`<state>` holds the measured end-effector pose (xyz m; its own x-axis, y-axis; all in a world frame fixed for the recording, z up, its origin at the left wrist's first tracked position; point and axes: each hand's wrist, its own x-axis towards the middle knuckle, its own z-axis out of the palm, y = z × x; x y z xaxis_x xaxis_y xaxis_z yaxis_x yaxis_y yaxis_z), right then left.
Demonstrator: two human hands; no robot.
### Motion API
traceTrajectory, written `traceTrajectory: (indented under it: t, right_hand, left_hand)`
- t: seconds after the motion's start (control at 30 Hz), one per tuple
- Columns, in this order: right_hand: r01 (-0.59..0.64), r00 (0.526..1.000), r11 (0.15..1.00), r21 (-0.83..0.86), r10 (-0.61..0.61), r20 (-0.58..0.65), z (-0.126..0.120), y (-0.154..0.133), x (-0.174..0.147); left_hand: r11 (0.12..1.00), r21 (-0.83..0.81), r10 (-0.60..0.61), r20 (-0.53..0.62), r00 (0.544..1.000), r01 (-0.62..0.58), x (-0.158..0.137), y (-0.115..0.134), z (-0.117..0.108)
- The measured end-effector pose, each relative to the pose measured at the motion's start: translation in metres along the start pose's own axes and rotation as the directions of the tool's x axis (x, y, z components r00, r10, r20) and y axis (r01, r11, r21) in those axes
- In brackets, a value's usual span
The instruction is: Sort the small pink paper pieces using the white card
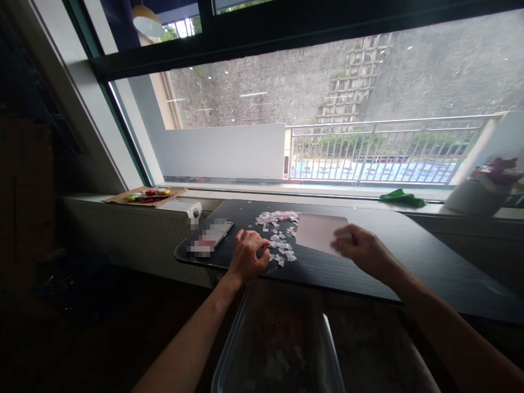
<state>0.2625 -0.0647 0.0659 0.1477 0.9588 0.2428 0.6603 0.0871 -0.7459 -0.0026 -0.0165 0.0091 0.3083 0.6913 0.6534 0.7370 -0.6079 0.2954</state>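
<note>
Small white and pinkish paper pieces (278, 218) lie scattered in a loose pile on the dark table (368, 273). My left hand (249, 252) rests at the left side of the pile, fingers bent and the thumb apart from the index finger. Nothing shows between them, though the fingertips are close to the pieces. A pale, thin, flat sheet (319, 232) with a rounded corner is gripped at its right edge by my right hand (358, 245), whose fingertips are blurred. The sheet's left edge is beside the pile. Below the table edge, a clear plastic bin (333, 349) contains more pieces.
A phone-like device (223, 232), partly pixelated, lies at the table's left end. Beyond it, a radiator (143, 234) carries a brown board (117, 197) with colourful items. On the windowsill are a green cloth (403, 197) and a white pot (477, 194).
</note>
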Motion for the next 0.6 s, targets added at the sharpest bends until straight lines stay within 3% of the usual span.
traceTrajectory:
  t: [0.2,0.4,0.6]
  right_hand:
    - [-0.041,0.999,0.998,0.046,0.041,-0.01,0.007,0.005,0.002]
    - [-0.071,0.997,0.974,0.215,0.062,0.051,0.01,-0.009,-0.004]
    - [-0.072,0.997,0.992,0.104,0.07,0.023,0.007,-0.007,-0.005]
  left_hand:
    - [1.0,0.002,-0.013,0.014,1.0,0.013,0.0,0.001,-0.001]
    - [1.0,0.003,-0.007,0.006,1.0,0.007,0.0,-0.001,0.001]
    - [1.0,0.007,-0.007,0.012,1.0,0.007,0.0,-0.001,0.001]
